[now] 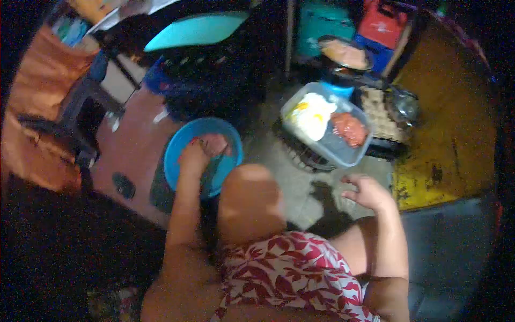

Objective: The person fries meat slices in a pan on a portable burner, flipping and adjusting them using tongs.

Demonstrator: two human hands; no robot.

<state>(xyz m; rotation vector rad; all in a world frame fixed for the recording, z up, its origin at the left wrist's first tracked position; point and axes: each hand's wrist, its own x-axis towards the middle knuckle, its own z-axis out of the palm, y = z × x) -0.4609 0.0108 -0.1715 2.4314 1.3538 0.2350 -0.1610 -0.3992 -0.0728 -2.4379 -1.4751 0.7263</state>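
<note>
My left hand [194, 154] reaches down into a round blue basin [173, 140], its fingers blurred against a lump of pinkish meat [217, 144]. I cannot tell whether the fingers grip the meat. Over the floor to the right hovers my right hand [366, 192], holding nothing, with its fingers apart. Just beyond it a clear plastic tub [343, 156] sits tilted in this view on a dark round stand [306, 155]. Inside the tub, a white mass with yellow yolks [312, 118] lies on the left and reddish ground meat [350, 129] on the right.
Behind the tub stand a dark pan [346, 53] with pale orange contents and a cardboard egg tray [378, 110]. A yellow worn panel [445, 155] borders the right side. At upper left are a dark stool [91, 102] and a turquoise basin [196, 32].
</note>
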